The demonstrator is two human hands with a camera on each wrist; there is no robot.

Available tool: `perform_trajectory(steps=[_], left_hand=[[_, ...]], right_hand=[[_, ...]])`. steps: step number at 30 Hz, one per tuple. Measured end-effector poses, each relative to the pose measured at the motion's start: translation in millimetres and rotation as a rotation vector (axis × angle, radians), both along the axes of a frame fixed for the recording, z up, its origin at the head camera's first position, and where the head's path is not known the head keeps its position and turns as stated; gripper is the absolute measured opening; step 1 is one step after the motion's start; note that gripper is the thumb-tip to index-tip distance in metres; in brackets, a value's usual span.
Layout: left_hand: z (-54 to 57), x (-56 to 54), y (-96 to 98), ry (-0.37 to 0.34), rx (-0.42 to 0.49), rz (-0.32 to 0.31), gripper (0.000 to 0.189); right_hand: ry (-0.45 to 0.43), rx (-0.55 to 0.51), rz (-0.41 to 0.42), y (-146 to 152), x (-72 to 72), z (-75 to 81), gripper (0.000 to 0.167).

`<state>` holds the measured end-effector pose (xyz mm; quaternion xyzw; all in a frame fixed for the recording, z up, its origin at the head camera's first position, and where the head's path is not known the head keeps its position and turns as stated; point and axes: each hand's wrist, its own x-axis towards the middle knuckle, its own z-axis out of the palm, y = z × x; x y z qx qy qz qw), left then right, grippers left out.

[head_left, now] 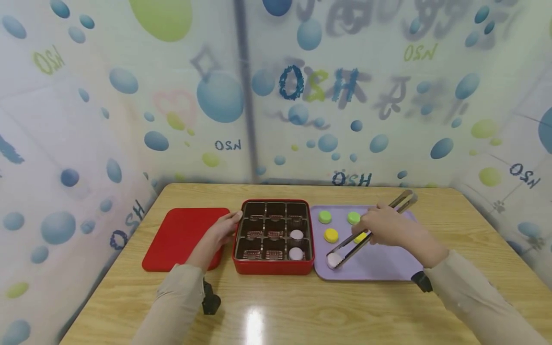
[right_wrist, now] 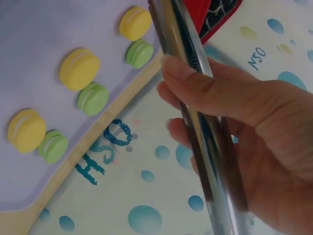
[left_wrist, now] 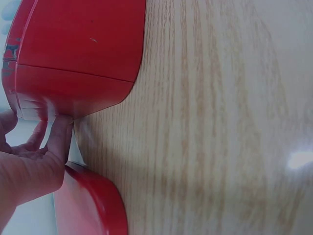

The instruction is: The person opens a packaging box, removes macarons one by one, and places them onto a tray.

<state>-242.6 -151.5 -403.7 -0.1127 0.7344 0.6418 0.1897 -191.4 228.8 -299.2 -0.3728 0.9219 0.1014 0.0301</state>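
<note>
My right hand point(head_left: 384, 226) grips metal tongs point(head_left: 354, 250) above the lilac tray point(head_left: 379, 269). Between the tongs' tips is a white macaron point(head_left: 333, 260) at the tray's front left; whether it is lifted I cannot tell. A red tin box point(head_left: 274, 267) with a dark divided insert stands left of the tray. Two white macarons, one in the middle row point(head_left: 296, 234) and one in the front row point(head_left: 295, 253), sit in its right column. My left hand point(head_left: 224, 229) touches the box's left side, its fingertips against the red wall point(left_wrist: 73, 93).
Left of the box lies a red lid point(head_left: 181, 239), partly behind my left forearm. Green macarons point(right_wrist: 93, 99) and yellow macarons point(right_wrist: 79, 69) stand in rows on the tray. The wooden table point(head_left: 302, 311) ends at a patterned curtain point(head_left: 276, 158) behind and at both sides.
</note>
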Motion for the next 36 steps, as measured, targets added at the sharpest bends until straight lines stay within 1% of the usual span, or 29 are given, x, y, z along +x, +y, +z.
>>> perform_trajectory(steps=[4, 9, 13, 15, 17, 21, 25, 28, 29, 32, 36], left_hand=[[0.5, -0.4, -0.7, -0.004, -0.001, -0.002, 0.056], [-0.4, -0.6, -1.2, -0.014, -0.008, 0.002, 0.056], [-1.1, -1.2, -0.6, 0.001, 0.007, 0.011, 0.056], [-1.1, -1.4, -0.6, 0.004, 0.007, 0.013, 0.057], [-0.9, -1.2, -0.8, 0.003, 0.004, 0.011, 0.057], [-0.8, -0.1, -1.1, -0.002, 0.004, 0.009, 0.057], [-1.7, 1.6, -1.8, 0.013, 0.016, 0.022, 0.055], [-2.5, 2.6, -1.0, 0.027, 0.022, 0.036, 0.054], [-2.8, 2.9, -0.5, 0.03, 0.021, 0.038, 0.053], [-2.4, 3.2, -0.2, 0.024, 0.012, 0.031, 0.054], [-1.2, 2.5, -0.9, 0.007, -0.005, 0.02, 0.057]], right_hand=[[-0.022, -0.036, -0.027, 1, 0.0, 4.4, 0.04], [0.0, -0.106, -0.05, 6, -2.2, 14.5, 0.04], [0.081, -0.161, -0.04, 5, -5.6, 21.8, 0.041], [0.136, -0.179, -0.029, 1, -7.7, 23.6, 0.042], [0.185, -0.193, -0.025, -5, -10.1, 22.9, 0.042], [0.29, -0.205, -0.003, -22, -15.4, 16.7, 0.041], [0.37, -0.163, 0.026, -41, -22.1, 11.4, 0.041], [0.381, -0.107, 0.036, -54, -26.7, 10.0, 0.042], [0.375, -0.096, 0.038, -58, -27.9, 9.9, 0.041], [0.402, -0.078, 0.074, -70, -31.5, 8.0, 0.034], [0.468, -0.047, 0.122, -85, -35.4, 4.1, 0.027]])
